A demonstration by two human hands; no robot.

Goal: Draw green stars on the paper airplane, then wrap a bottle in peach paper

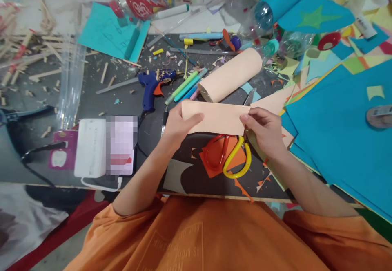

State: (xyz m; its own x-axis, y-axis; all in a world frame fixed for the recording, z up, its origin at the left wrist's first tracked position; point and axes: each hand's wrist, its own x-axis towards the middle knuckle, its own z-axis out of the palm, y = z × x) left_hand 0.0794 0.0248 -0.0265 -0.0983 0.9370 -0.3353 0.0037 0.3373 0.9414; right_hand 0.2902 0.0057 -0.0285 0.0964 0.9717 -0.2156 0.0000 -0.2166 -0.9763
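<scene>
A rectangular strip of peach paper (pixel 222 117) is stretched between my two hands above the table. My left hand (pixel 180 126) grips its left end, thumb on top and fingers behind. The right end is pinched between thumb and fingers of my right hand (pixel 265 130). Below the strip lie scissors with one red and one yellow handle (pixel 249 162), their blades partly hidden by the strip. Orange paper (pixel 208 169) is under the scissors. Just beyond the strip rests a bottle wrapped in peach paper (pixel 234 75), its teal cap end pointing to the back right.
A blue glue gun (pixel 148 89) and several markers (pixel 188 85) lie ahead on the left. Left of my arm are a phone (pixel 122 144) and a white power bank (pixel 90 148). Blue sheets (pixel 343 132) are stacked at right. A blue-wrapped bottle (pixel 288 1) lies at the back.
</scene>
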